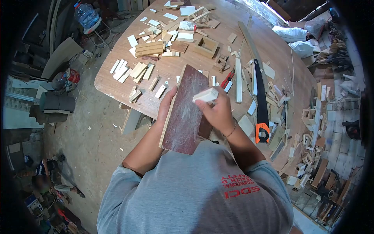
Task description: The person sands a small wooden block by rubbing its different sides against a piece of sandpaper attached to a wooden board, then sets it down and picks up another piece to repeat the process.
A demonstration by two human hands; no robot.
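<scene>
Two grips, mid-sanding: sanding board (pixel 183 117) is clasped at nine o'clock by left hand (pixel 166 106), wood block (pixel 205 94) pinched by right hand (pixel 218 113); even strokes are called for.

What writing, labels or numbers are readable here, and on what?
"SDCI", seemingly, upside down: large red letters on the grey shirt.
Smaller red lines by it: too blurred to read.
Water bottle label: too small.
No text on the sanding board in the left hand or the wood block in the right hand.
</scene>
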